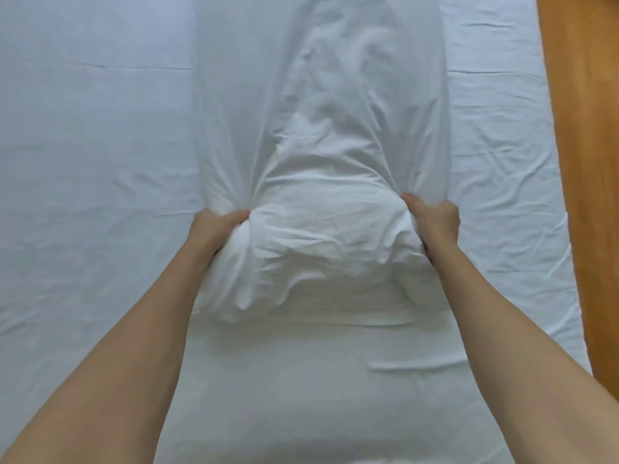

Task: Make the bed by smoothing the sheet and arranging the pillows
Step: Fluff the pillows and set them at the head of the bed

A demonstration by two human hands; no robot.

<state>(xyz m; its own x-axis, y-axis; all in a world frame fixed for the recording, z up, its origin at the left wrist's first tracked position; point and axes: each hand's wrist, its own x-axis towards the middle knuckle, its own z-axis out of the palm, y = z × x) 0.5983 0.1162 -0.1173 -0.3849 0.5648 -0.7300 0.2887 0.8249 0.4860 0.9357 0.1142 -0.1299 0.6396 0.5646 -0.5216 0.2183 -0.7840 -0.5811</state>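
Pillow (321, 182) lies lengthwise on the sheet (93, 162), running from the middle of the bed toward its far edge, where it leaves the frame. It sits nearer the bed's right edge than the left. Its white case is heavily creased down the centre, with folds fanning out from the two places where it is gripped. The near end is bunched into a rounded lump, and a loose flap of case hangs below that lump onto the sheet.

Left hand (214, 229) is closed on the pillow's left side at the near end, fingers curled into the fabric and thumb on top. Right hand (435, 219) is closed on the pillow's right side at about the same level, fingers folded over a gathered tuck of case (fingertips are buried in the cloth). Both bare forearms reach in from the near edge, one on each side of the pillow's near end.

Sheet is white and mostly flat. A long straight fold line crosses it on the left at the far part of the bed, and a matching one shows on the right. Small wrinkles lie near the bed's right edge and in front of the pillow, between the forearms.

Wood floor (589, 162) shows as an orange-brown strip beyond the bed's right edge.
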